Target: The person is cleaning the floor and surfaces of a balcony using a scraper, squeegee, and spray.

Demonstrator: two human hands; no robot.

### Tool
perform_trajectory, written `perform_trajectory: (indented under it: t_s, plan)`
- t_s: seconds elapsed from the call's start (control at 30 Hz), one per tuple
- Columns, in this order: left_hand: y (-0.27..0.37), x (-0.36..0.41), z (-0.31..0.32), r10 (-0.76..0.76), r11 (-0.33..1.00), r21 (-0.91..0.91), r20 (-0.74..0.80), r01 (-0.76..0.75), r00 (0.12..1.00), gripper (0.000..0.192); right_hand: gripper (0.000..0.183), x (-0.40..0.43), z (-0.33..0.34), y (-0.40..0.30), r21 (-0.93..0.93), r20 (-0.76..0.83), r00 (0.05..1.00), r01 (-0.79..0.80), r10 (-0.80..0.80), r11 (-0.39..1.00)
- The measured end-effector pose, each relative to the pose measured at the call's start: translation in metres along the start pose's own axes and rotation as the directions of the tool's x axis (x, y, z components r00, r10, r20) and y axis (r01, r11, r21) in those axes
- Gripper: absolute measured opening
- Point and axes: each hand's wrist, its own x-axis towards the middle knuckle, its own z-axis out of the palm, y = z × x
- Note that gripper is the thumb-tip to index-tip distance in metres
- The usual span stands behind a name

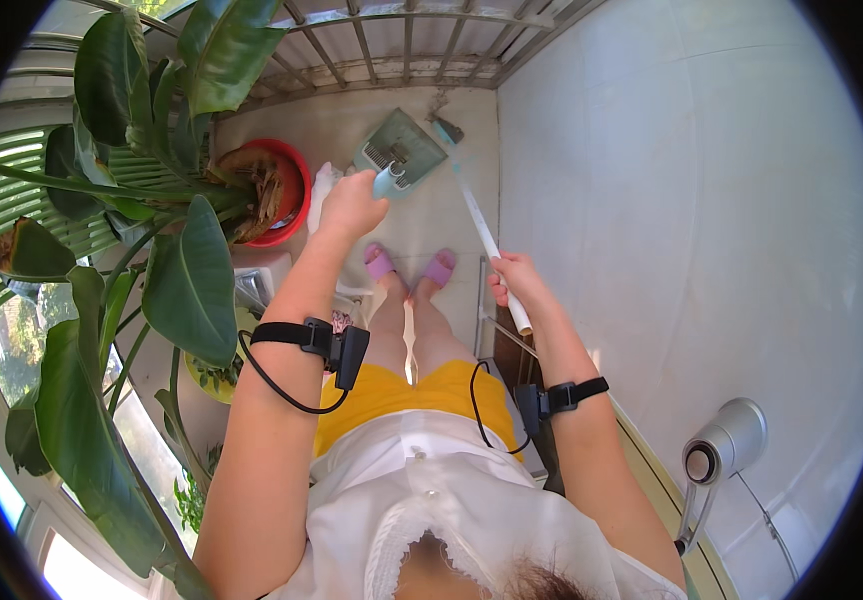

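My left hand (354, 204) is closed on the light-blue handle (389, 181) of a dustpan. The dustpan's grey-green pan (410, 146), with comb teeth near the handle, lies at or just above the floor beyond my feet. My right hand (519, 280) grips the white pole (480, 225) of a broom near its upper end. The broom's head (447, 130), light blue with dark bristles, is just right of the pan, near the far wall. Beside the bristles a dark patch of dirt or hair (439, 101) shows on the floor. Whether the bristles touch it I cannot tell.
A large-leaved plant (191, 277) spreads over the left side, beside a red basin (298, 187). A white object lies partly behind my left hand. My feet, in pink slippers (440, 268), stand on the pale floor. Metal bars (407, 45) line the far end; a white wall (664, 187) is at right.
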Motion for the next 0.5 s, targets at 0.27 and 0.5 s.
perform_trajectory:
  t_s: [0.27,0.5]
  plan:
    - [-0.013,0.0,0.013,0.04,0.997,0.065,-0.07,-0.035,0.997,0.025,0.025,-0.052,-0.018,-0.034,-0.238,0.014,0.996,0.09,-0.089,0.967]
    - [-0.003,0.002,0.009,0.008,1.0,-0.001,-0.024,-0.008,1.0,0.026,0.023,0.066,-0.012,-0.036,-0.617,-0.065,0.974,0.131,-0.216,0.776]
